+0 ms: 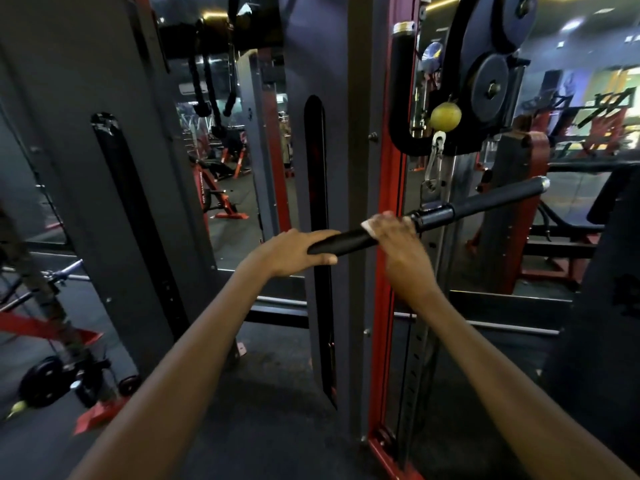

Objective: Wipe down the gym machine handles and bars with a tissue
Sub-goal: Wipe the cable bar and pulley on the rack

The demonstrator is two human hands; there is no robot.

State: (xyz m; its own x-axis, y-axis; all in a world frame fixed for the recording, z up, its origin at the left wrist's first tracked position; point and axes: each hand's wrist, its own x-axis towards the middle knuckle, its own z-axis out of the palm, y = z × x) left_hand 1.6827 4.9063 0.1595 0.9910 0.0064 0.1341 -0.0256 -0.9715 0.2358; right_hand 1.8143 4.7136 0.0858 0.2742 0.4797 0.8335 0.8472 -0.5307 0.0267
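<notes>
The left hand point(298, 251) grips the near-left end of the cable bar point(429, 216). The right hand point(398, 233) wraps the tissue point(367, 227) around its middle. Keep the left grip firm; slide the tissue along the grip evenly.

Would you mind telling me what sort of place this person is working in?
Almost certainly a gym. A cable bar hangs by a carabiner from a pulley on a red machine frame, and benches stand behind. Both hands grip the bar, the right hand with a tissue.
</notes>
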